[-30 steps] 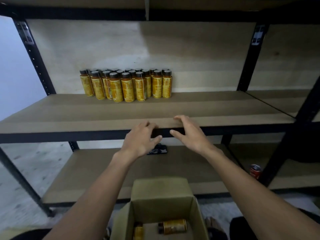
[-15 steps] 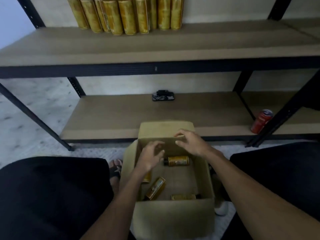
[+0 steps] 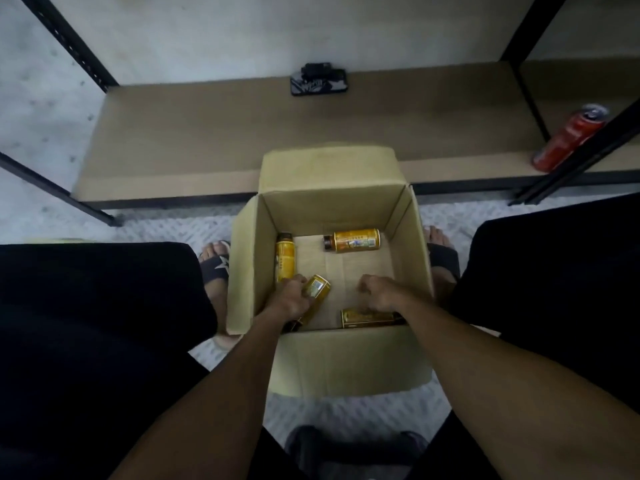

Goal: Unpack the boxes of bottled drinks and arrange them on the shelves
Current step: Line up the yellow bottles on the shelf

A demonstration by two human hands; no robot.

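while leaning over the cardboard box (image 3: pixel 346 362) on the floor (image 3: pixel 156 230), looking straight down at four yellow bottles lying flat on its bottom. left grip (image 3: pixel 292 299): curled round the diagonal bottle (image 3: pixel 317 289), base pointing far-right, dark cap end seemingly tucked under the wrist by the near wall. right grip (image 3: pixel 377 294): curled, knuckles up, just over the near-wall bottle (image 3: pixel 363 317), long axis crosswise; cannot tell whether pinching it or only poised above. two more untouched: the left-wall bottle (image 3: pixel 284 258), long axis running away from the body, cap far, just beyond the left grip; the far bottle (image 3: pixel 351 240), crosswise, cap to the left, apart from both grips and somewhat nearer the right. probably mid-pickup, one bottle per side. for a clean lift, best wrapped across the short axis, then turned upright for a shelf. beyond the box, the lower shelf (image 3: pixel 207 133), carrying a red can (image 3: pixel 568 140) and a small dark object (image 3: pixel 318 79).
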